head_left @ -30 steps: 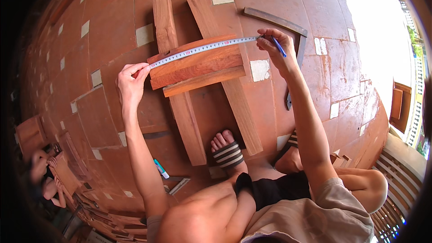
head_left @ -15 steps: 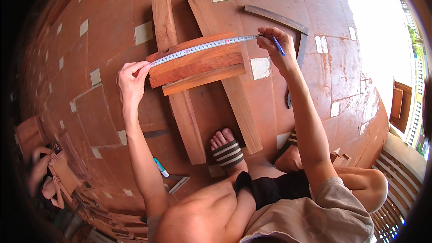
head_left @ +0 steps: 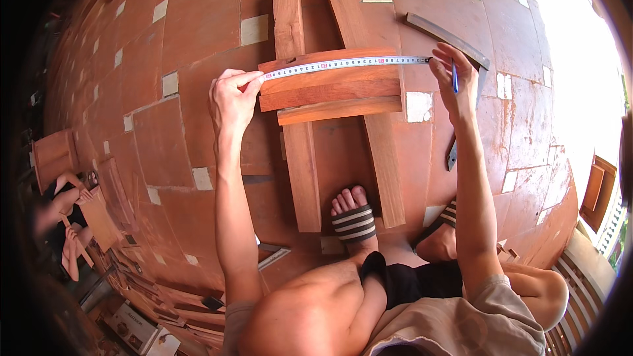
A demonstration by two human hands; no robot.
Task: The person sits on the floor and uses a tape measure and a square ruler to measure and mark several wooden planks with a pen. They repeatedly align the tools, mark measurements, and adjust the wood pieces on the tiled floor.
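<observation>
At upper centre, stacked boards (head_left: 331, 95) are spanned lengthwise by a tape measure (head_left: 346, 63); with arms outstretched, it is pinched at left by the left hand (head_left: 231, 100), at right by the right hand (head_left: 465, 90), where a blue pen (head_left: 455, 80) is also gripped.

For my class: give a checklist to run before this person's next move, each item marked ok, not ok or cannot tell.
1. Left hand pinching tape measure: ok.
2. Right hand at tape measure's right end: ok.
3. Blue pen held: ok, in the right hand.
4. Wooden boards lying across both beams: ok.
5. Boards' left ends flush: not ok; board nearest the person sits further right.
6. Tape measure pressed flat throughout: cannot tell.
</observation>
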